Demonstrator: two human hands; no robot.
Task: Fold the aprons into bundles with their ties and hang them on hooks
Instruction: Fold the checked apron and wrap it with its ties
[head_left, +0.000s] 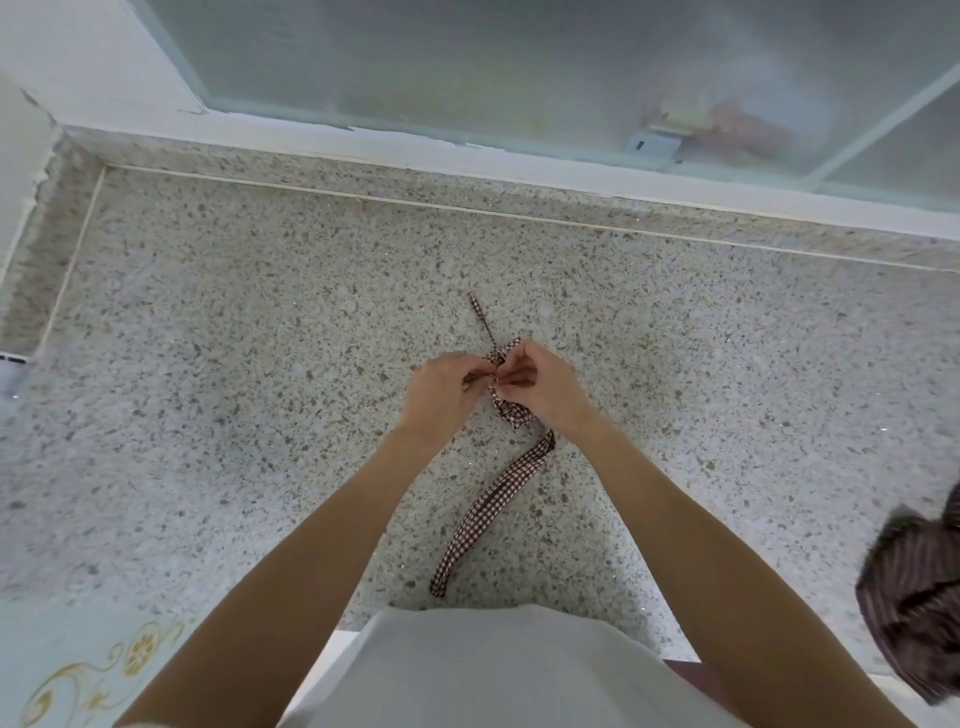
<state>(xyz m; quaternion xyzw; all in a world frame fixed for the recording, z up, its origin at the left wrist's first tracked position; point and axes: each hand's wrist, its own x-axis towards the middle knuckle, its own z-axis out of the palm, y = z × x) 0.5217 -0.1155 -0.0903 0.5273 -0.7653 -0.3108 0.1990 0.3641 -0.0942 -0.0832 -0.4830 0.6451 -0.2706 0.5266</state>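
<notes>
I see both hands at centre on the speckled stone counter (208, 338): left hand (439, 387) and right hand (545, 387) pinch the small brown-checked fabric apron bundle (511, 410); its checked tie (488, 509) trails toward 6 o'clock. Striped dark cloth (914, 597) at 4 o'clock.

Checked bundle (511, 410) mostly hidden under right hand (540, 387) and left hand (441, 387). Striped cloth (914, 608), far right of right hand, cut by frame edge. Shapes behind frosted glass (727, 130) blurred.
</notes>
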